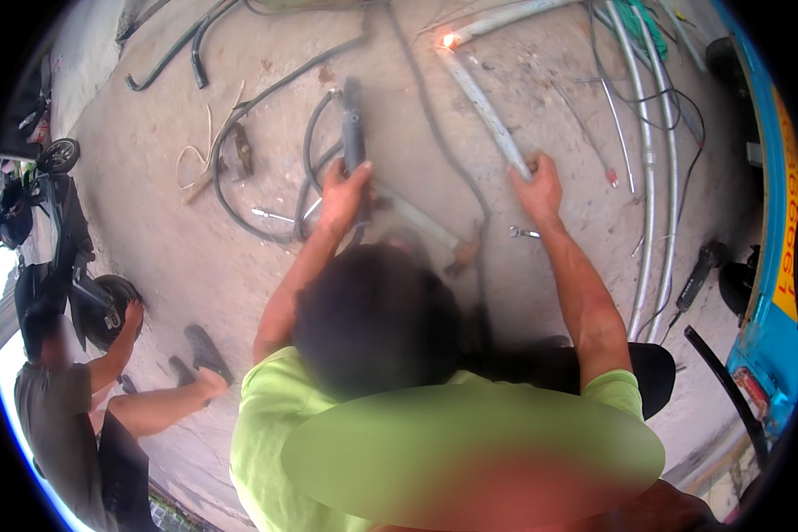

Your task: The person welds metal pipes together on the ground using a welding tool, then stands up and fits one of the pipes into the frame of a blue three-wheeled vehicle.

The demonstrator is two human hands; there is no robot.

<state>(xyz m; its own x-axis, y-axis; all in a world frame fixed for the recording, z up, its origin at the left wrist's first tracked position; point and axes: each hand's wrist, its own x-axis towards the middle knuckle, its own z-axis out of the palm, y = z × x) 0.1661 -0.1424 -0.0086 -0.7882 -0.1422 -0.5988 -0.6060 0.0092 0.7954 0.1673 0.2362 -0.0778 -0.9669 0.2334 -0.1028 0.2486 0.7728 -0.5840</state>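
My left hand (344, 191) is closed round a dark grey cylindrical tool (354, 124) that points away from me; its exact kind is unclear. A black cable (310, 133) loops beside it. On the right, my right hand (537, 184) grips the near end of a grey metal pipe (483, 102). That pipe slants away to the left, and its far end glows bright orange where it meets a second pipe (514, 15). A hammer (430, 229), slightly blurred, lies on the ground between my arms. Near my right wrist lies a small wrench (524, 232).
Long metal pipes (649, 177) and a thin rod (618, 137) lie to the right, with a black power tool (702, 273) nearby. A blue vehicle or panel (776, 346) borders that side. A clamp-like metal piece (241, 151) lies left. Another person (71, 426) touches a wheel (106, 312).
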